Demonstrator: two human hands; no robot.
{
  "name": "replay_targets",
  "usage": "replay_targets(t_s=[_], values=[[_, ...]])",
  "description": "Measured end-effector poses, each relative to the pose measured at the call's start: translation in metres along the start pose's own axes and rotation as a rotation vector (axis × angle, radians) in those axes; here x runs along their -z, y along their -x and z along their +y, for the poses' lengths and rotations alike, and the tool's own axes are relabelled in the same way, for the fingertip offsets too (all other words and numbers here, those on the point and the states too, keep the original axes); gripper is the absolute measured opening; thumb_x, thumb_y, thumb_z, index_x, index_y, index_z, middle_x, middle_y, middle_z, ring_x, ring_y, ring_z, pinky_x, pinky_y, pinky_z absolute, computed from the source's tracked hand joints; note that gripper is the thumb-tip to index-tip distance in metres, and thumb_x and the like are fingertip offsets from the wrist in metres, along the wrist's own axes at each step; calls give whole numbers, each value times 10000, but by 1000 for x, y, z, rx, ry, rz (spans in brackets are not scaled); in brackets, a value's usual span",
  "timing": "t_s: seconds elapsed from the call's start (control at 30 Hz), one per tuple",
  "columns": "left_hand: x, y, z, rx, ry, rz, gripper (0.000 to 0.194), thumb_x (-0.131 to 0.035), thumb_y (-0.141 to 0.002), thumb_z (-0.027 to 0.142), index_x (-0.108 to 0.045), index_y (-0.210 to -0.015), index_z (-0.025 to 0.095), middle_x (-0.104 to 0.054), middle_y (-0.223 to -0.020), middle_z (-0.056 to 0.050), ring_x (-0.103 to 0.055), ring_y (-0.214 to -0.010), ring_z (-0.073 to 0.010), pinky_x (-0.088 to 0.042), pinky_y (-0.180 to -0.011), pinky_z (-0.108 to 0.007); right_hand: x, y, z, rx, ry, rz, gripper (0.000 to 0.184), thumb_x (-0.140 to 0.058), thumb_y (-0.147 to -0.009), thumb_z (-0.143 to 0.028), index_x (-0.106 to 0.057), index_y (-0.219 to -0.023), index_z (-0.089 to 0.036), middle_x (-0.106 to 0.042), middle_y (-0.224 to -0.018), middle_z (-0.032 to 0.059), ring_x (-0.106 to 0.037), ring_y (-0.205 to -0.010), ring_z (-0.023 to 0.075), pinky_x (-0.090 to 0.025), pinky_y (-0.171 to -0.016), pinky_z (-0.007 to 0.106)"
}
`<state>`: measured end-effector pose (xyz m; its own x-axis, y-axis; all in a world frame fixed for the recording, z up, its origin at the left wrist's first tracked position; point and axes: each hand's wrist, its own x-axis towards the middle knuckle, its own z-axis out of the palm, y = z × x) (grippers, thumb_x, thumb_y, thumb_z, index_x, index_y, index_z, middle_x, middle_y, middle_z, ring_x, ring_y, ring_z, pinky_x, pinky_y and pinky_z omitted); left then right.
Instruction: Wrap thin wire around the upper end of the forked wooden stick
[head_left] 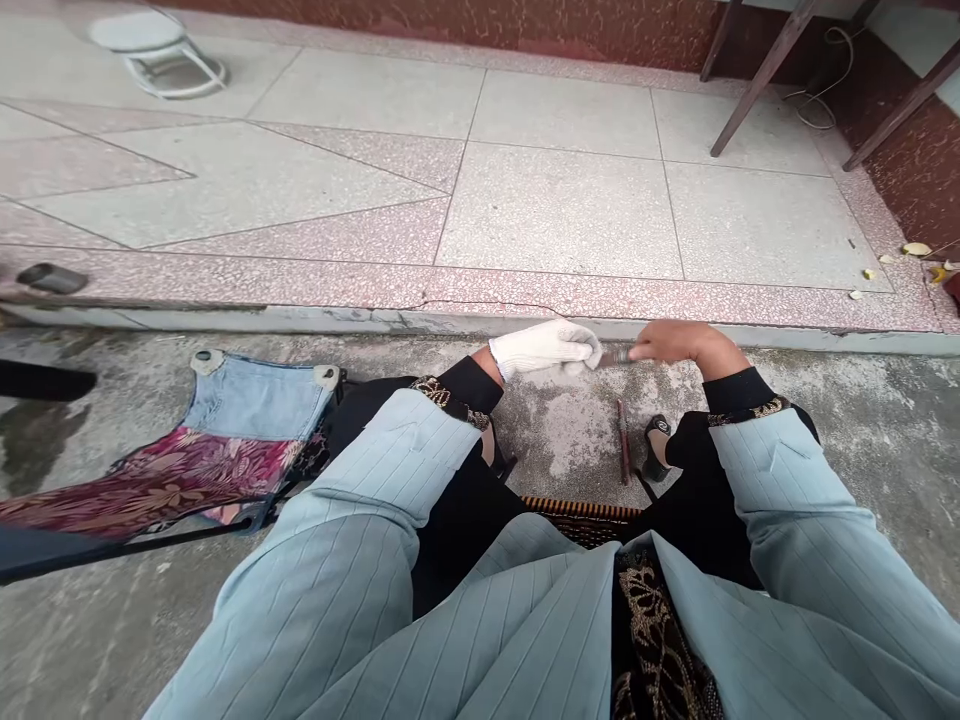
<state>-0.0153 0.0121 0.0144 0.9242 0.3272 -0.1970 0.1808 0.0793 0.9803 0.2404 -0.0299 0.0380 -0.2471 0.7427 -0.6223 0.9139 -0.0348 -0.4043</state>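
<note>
In a white knit glove, my left hand (551, 347) is closed with its fingers curled; whatever it grips is hidden. My bare right hand (671, 342) is closed around one end of a short, thin, grey-brown tool (616, 357), blurred, whose other end reaches the gloved fingers. Both hands are in front of me, over the concrete by the step edge. Below them, between my feet, a slim dark red stick-like tool (623, 442) lies on the concrete.
A raised tiled floor (562, 215) with a step edge runs across ahead. To my left stand a folding fabric chair (247, 400) and a metal cup lying on its side (52, 278). A white stool (150, 45) and wooden legs (761, 85) are farther back. Yellowish scraps (916, 249) lie at right.
</note>
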Motion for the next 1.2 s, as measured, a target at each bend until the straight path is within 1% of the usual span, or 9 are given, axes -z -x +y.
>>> replay_targets(t_s=[0.1, 0.2, 0.33, 0.6, 0.73, 0.87, 1.0, 1.07, 1.2], values=[[-6, -3, 2, -49, 83, -8, 236, -676, -848, 333, -663, -882, 99, -648, -792, -63, -587, -636, -100, -470, -638, -229, 7, 0, 5, -51, -396, 473, 441, -539, -938, -596, -598, -836, -171, -532, -618, 36, -456, -513, 124, -368, -453, 245], [-4, -7, 0, -54, 85, 19, 203, -675, -841, 303, -656, -839, 100, -651, -798, -66, -595, -646, -103, -481, -671, -241, 18, 14, 3, 275, -919, 426, 479, -499, -935, -650, -596, -970, -183, -514, -650, 7, -445, -500, 111, -412, -451, 234], [9, -9, -8, 23, -74, 167, 139, -583, -871, 241, -635, -825, 120, -637, -745, -37, -566, -609, -94, -454, -639, -222, 26, 36, -6, 402, -1109, 297, 443, -599, -901, -606, -595, -979, -170, -492, -655, -11, -405, -461, 86, -386, -417, 226], [28, -17, -17, 270, -929, 420, 260, -469, -883, 229, -713, -954, 172, -678, -745, -32, -603, -691, -164, -385, -645, -245, 11, 45, -17, 399, -915, 255, 497, -537, -927, -649, -602, -873, -159, -536, -627, 14, -450, -462, 96, -381, -432, 239], [20, -30, -33, 266, -1088, 417, 269, -485, -880, 253, -730, -973, 189, -699, -819, -72, -620, -738, -201, -357, -652, -270, 6, 41, -14, 390, -881, 296, 516, -506, -930, -673, -593, -838, -172, -534, -636, 16, -449, -471, 97, -376, -450, 243], [11, -38, -43, 211, -979, 382, 162, -567, -824, 228, -724, -850, 197, -663, -720, -58, -581, -672, -200, -355, -644, -273, 3, 39, -13, 387, -850, 289, 562, -533, -874, -736, -573, -822, -178, -528, -646, 8, -424, -463, 92, -346, -430, 240], [18, -33, -30, 203, -836, 490, 156, -546, -835, 197, -700, -854, 184, -636, -691, -43, -556, -637, -184, -371, -650, -271, -4, 33, -15, 456, -496, -255, 577, -545, -872, -724, -585, -751, -161, -543, -630, 2, -450, -497, 94, -381, -495, 246], [24, -28, -19, 169, -733, 557, 148, -516, -845, 175, -663, -838, 171, -623, -690, -35, -532, -598, -161, -376, -637, -270, -5, 26, -13, 393, -247, -408, 586, -534, -879, -717, -545, -676, -167, -498, -573, -13, -425, -497, 95, -364, -521, 254], [23, -19, -8, 28, -89, 479, 114, -504, -853, 160, -575, -765, 152, -504, -556, 16, -485, -486, -108, -443, -626, -261, 2, 11, -1, -27, 49, -70, 566, -531, -899, -681, -518, -643, -176, -486, -551, 18, -426, -503, 127, -333, -538, 294]])
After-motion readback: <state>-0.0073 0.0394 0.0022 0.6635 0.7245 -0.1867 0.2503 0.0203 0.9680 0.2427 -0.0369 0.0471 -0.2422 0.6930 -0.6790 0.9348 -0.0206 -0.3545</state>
